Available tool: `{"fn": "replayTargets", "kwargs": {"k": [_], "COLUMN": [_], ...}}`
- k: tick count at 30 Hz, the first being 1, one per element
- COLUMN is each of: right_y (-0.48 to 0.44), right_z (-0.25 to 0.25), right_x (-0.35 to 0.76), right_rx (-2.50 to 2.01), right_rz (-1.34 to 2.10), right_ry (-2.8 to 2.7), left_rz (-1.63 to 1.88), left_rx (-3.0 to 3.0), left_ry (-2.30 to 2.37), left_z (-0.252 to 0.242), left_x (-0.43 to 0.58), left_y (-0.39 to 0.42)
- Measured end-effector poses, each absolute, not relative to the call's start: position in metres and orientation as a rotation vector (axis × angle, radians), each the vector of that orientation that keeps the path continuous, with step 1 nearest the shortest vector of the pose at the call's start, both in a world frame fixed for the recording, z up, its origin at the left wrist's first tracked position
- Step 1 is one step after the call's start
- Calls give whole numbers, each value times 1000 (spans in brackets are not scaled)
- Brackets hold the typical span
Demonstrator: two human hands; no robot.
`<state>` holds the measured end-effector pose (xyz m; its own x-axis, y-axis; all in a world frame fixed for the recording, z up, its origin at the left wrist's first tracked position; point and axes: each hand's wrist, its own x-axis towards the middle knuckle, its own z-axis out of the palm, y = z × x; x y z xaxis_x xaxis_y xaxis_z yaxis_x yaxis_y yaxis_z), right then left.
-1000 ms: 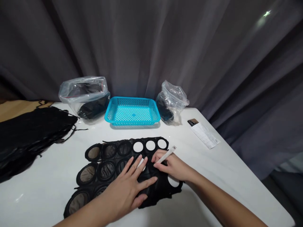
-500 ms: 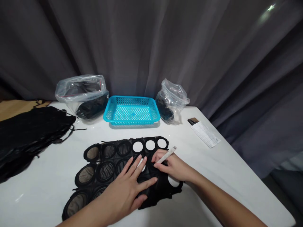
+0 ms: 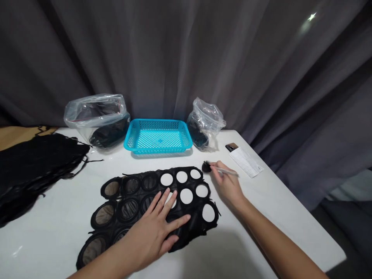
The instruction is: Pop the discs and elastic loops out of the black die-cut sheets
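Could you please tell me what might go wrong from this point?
1. The small black disc sits only at the tip of the thin white tool pinched in the right hand, over the white table; it could drop off.
2. The left hand presses flat on just the near middle of the black sheet of round cut-outs; its left rings lie free and might bunch.

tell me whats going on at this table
A person's left hand lies flat on a black sheet of round rings on the white table. The right hand, just off the sheet's far right corner, holds a thin white tool, with a small black round piece at its fingertips. Holes on the sheet's right side are open; the left ones hold mesh.
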<state>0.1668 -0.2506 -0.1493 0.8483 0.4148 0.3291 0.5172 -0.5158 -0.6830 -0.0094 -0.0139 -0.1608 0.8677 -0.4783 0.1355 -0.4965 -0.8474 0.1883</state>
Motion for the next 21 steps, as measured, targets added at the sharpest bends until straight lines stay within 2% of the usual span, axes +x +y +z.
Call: {"fn": "replayTargets", "kwargs": {"k": [4,9,21], "right_y": [-262,-254,-255], "right_z": [-129,-137,-143], "right_x": [142,88,75], "right_rx": [-2122,-2059,-1967], "right_rz": [199,533,602], "right_ry": [-740,-1003,-969], "left_rz": [40,5,28], "left_rx": [2791,2746,2708], "left_ry": [-916,-892,-855], "left_z": [-159,-162,-159], "left_x": [-19,-34,-37], "left_y": [-17,-23,-26]}}
